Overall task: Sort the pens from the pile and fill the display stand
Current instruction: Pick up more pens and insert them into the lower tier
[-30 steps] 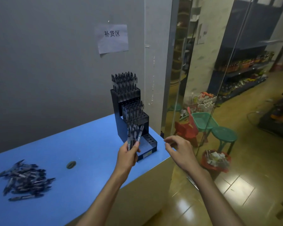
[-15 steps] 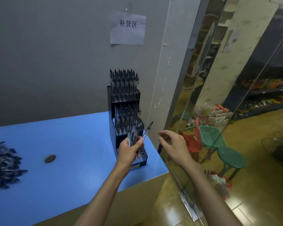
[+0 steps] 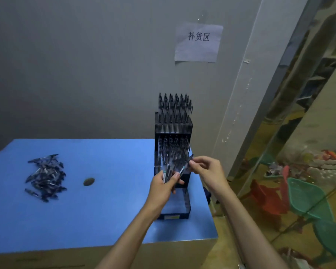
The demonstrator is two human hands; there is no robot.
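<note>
Black tiered plastic display stand [image 3: 173, 125] is mid-fill: a fan of dark pens [image 3: 170, 169] is gripped by left hand [image 3: 163, 188], one pen [image 3: 186, 165] is pinched by right hand [image 3: 208, 169]; next, an empty near-tier slot must be found.

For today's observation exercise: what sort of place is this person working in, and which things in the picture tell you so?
Probably a restocking corner of a small shop. A paper sign on the wall reads 补货区, restocking area; a tiered display stand of pens stands on the blue table, and a loose pile of pens waits nearby.

One display stand [image 3: 173, 125], one pen pile [image 3: 46, 176], two hands, one paper sign [image 3: 198, 42], one dark disc [image 3: 89, 181].
</note>
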